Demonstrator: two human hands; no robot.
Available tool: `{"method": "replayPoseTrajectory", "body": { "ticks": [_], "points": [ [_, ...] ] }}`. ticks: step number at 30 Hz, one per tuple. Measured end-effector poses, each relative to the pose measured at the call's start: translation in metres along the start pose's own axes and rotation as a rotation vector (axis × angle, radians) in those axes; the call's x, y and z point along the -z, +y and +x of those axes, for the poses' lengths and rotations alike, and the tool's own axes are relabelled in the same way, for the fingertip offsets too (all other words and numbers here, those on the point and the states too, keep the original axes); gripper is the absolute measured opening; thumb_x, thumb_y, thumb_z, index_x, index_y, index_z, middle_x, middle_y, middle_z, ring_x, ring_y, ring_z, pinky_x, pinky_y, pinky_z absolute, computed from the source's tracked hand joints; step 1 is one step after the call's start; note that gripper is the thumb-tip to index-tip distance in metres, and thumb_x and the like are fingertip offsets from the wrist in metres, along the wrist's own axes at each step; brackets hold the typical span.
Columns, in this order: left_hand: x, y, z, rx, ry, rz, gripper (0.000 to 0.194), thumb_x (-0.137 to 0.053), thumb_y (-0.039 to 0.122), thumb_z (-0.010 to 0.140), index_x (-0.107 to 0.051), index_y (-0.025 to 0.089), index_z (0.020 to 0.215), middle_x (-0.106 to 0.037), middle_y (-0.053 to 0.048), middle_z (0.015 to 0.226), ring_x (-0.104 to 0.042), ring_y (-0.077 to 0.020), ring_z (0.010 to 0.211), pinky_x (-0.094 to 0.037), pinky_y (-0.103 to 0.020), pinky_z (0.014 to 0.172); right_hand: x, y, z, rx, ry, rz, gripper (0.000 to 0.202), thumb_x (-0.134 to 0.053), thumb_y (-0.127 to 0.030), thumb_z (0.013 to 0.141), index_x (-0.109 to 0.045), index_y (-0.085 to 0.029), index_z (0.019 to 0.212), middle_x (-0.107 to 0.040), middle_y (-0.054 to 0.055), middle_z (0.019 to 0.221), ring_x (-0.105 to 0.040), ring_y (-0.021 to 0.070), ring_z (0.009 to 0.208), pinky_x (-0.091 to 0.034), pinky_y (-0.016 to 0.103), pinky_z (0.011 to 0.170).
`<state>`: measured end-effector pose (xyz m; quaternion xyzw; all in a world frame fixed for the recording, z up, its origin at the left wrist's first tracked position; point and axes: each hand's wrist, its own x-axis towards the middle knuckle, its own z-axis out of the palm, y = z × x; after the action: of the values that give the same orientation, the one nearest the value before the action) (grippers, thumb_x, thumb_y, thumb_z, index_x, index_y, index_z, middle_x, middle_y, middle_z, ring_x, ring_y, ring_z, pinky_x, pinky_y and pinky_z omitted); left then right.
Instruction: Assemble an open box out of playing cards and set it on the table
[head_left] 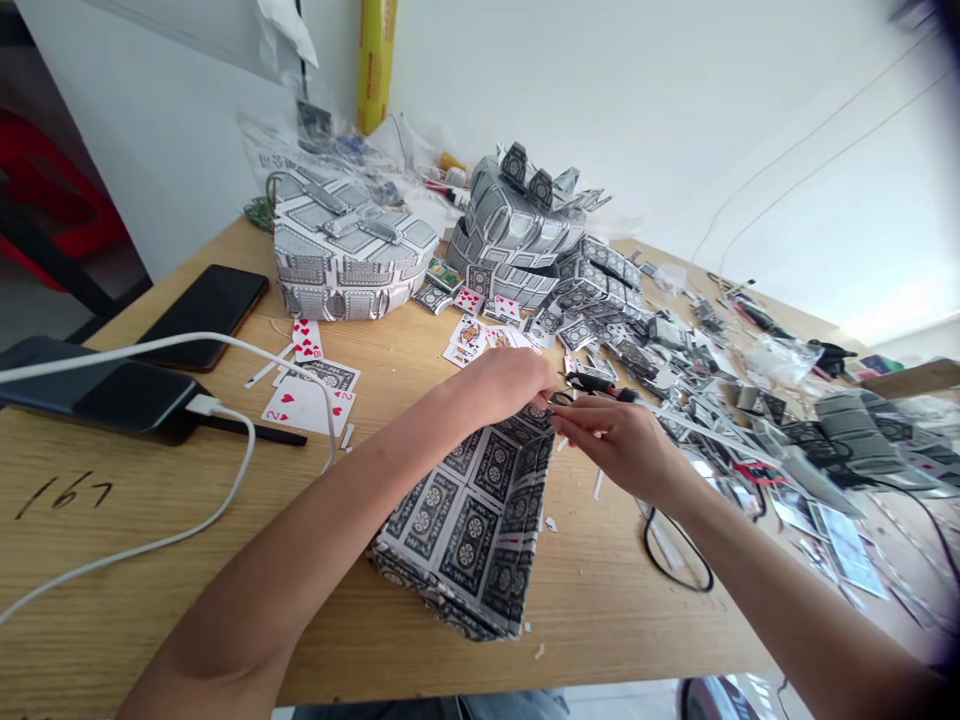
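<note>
An open box made of folded playing cards [465,500], with dark patterned card backs inside, sits tilted at an angle on the table in front of me. My left hand [517,382] reaches across it, fingers curled down at its far end and partly hidden. Beside it at the far right corner, my right hand [619,440] is closed, thumb and fingers pinched together by a small black loop [562,398]. What exactly the pinch holds is too small to tell. Just behind the hands lies a black-handled tool [592,383], partly covered.
Card-built pieces, a rounded one [352,250] and a stacked one [517,220], stand at the back. Loose cards [311,400], two phones [202,315] and a white cable [240,480] lie left. Scraps and folded cards [675,350] crowd the right, with a black cord [679,580] nearer.
</note>
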<state>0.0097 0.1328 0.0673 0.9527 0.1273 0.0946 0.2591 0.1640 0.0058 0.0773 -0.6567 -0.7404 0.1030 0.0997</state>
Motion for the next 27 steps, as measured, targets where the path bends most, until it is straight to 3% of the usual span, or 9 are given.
{"method": "replayPoseTrajectory", "body": {
  "ticks": [7,13,18,22,27],
  "points": [
    [-0.003,0.002,-0.005,-0.006,0.032,0.035,0.019,-0.05,0.022,0.086,-0.068,0.019,0.093,-0.071,-0.006,0.091,-0.061,-0.0183,0.082,-0.034,-0.029,0.064,-0.011,-0.002,-0.005,-0.029,0.119,0.056,0.036,-0.046,-0.038,0.095,-0.075,-0.018,0.086,-0.064,0.005,0.073,-0.051,0.0124,0.055,-0.038,0.026,0.053],
    [-0.007,0.008,-0.004,-0.033,0.009,0.183,0.022,-0.048,0.017,0.088,-0.07,0.015,0.089,-0.069,-0.01,0.076,-0.063,-0.0214,0.078,-0.036,-0.031,0.065,-0.015,0.003,-0.007,-0.019,0.156,0.09,0.034,-0.046,-0.038,0.095,-0.074,-0.019,0.101,-0.065,0.006,0.08,-0.055,0.0137,0.059,-0.041,0.027,0.057],
    [-0.006,0.024,-0.006,-0.069,-0.043,0.354,0.032,-0.039,0.007,0.088,-0.071,0.01,0.089,-0.069,-0.015,0.079,-0.064,-0.0232,0.08,-0.039,-0.034,0.069,-0.015,0.002,-0.009,-0.055,0.143,0.171,0.034,-0.045,-0.038,0.095,-0.074,-0.02,0.095,-0.063,0.005,0.076,-0.056,0.0144,0.062,-0.042,0.028,0.059],
    [-0.005,0.029,-0.008,-0.122,-0.027,0.414,0.031,-0.04,0.007,0.089,-0.071,0.01,0.089,-0.07,-0.014,0.084,-0.064,-0.022,0.081,-0.039,-0.036,0.081,-0.017,0.002,-0.01,-0.078,0.156,0.201,0.035,-0.046,-0.04,0.095,-0.074,-0.02,0.088,-0.063,0.005,0.074,-0.056,0.0148,0.063,-0.043,0.028,0.058],
    [0.001,0.028,-0.01,-0.019,-0.066,0.363,0.03,-0.041,0.013,0.091,-0.071,0.012,0.094,-0.069,-0.012,0.084,-0.063,-0.0199,0.077,-0.039,-0.03,0.067,-0.018,0.002,-0.008,-0.082,0.159,0.2,0.031,-0.048,-0.037,0.094,-0.075,-0.022,0.093,-0.066,0.005,0.08,-0.057,0.0147,0.064,-0.044,0.027,0.059]
  ]
}}
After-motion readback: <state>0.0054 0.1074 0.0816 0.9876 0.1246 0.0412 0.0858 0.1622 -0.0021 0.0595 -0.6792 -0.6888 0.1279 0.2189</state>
